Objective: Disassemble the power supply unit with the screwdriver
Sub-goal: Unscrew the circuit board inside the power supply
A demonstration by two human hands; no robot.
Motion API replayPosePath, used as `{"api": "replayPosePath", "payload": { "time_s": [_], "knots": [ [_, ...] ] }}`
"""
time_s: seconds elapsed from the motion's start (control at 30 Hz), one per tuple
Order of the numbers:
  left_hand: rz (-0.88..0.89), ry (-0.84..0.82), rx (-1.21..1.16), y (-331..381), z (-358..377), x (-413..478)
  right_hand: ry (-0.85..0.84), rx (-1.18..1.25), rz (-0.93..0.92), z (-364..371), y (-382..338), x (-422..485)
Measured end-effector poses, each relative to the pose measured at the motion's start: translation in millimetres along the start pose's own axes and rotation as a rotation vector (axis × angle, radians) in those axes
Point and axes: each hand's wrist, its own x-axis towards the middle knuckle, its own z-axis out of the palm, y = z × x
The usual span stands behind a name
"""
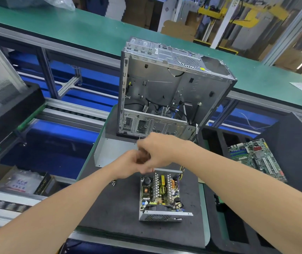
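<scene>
The dark grey foam-topped desk [109, 208] carries everything in play. At its far end stands the tall bare-metal computer case [157, 85], upright with its side open and loose cables inside. Against the foot of the case lies a flat grey sheet-metal cover [113, 153], just beyond the hands. Off to the right, on a separate black tray, rests a green motherboard [256, 158].

The right hand [157, 149] and the left hand [128, 165] meet in the air, touching or nearly so, above the far end of the desk. Their fingers [143, 143] are curled inward toward one another. The spot where they meet is blurred, so it cannot be told what, if anything, either holds; the screwdriver cannot be made out with certainty.

The small open power supply unit [160, 195] sits on the desk directly below the hands and nearer the person. Its long axis runs from near to far, and its far edge lies just beneath the left hand, which is judged the closer of the two. Its lid is off; yellow transformers, pale heatsink fins and a black capacitor show on the board, with a perforated grey wall at the near end and wires trailing from the far right corner.

Two tiny loose screws [113, 183] lie just left of it.
</scene>
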Motion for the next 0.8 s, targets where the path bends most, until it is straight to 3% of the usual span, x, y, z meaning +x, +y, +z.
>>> {"api": "replayPosePath", "payload": {
  "time_s": [0.03,0.1,0.17,0.27,0.43,0.5,0.6,0.73,0.8],
  "knots": [
    [0.02,-0.012,-0.024,0.5,0.8,-0.2,0.019,0.004,0.152,-2.9,-4.1,0.7],
    [0.032,-0.019,-0.055,-0.8,2.0,0.5,-0.111,0.093,0.388,-4.1,-12.7,3.1],
    [0.013,-0.046,-0.034,-1.8,1.1,1.0,-0.239,0.233,0.432,-2.4,-21.8,5.4],
    [0.007,-0.059,-0.061,-0.8,-0.3,0.1,-0.146,0.049,0.239,-2.3,-17.8,4.4],
    [0.001,-0.055,0.027,-2.3,-3.4,-0.7,-0.058,-0.215,-0.329,-2.0,2.7,1.2],
    [0.012,-0.066,0.042,-1.7,-2.1,0.2,-0.011,-0.275,-0.385,0.9,3.8,2.2],
    [-0.011,-0.03,0.041,-4.3,-0.6,2.7,-0.095,-0.188,-0.257,-4.2,2.9,2.8],
    [0.02,-0.051,0.005,-5.2,-0.2,2.2,-0.123,-0.099,0.271,-14.4,-6.5,3.1],
    [0.016,-0.059,0.0,-5.7,-0.3,1.6,-0.253,0.062,0.373,-10.5,-16.9,6.7]
  ]
}}
